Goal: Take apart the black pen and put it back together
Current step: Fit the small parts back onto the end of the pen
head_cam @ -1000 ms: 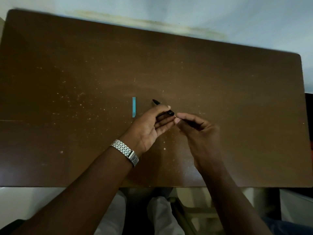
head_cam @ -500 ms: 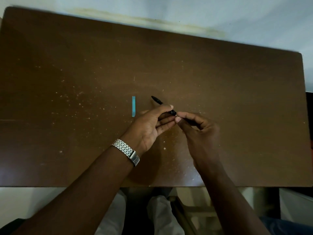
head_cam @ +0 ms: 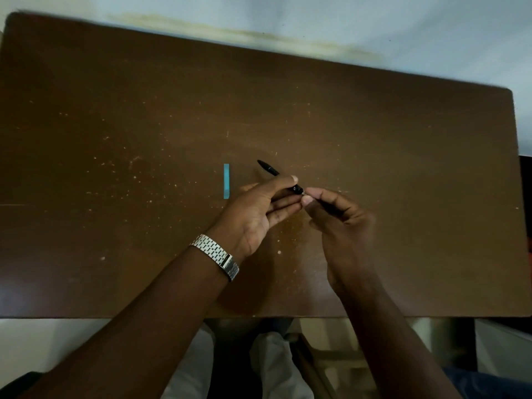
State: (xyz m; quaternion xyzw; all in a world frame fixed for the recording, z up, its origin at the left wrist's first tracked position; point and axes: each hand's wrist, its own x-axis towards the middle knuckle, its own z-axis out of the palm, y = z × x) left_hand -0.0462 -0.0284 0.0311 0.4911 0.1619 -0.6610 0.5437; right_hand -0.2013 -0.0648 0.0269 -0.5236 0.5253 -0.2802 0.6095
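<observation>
Your left hand (head_cam: pixel 259 208) pinches the black pen (head_cam: pixel 269 170) barrel; your right hand (head_cam: pixel 339 214) grips its other piece, ends touching above the bench (head_cam: pixel 403 168).

Pen (head_cam: pixel 268 169) above table (head_cam: pixel 403 168), between hands; strip (head_cam: pixel 226 181) on table, left of pen.

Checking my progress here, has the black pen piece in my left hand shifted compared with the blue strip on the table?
No. The black pen piece in the left hand keeps the same gap right of the blue strip.
</observation>
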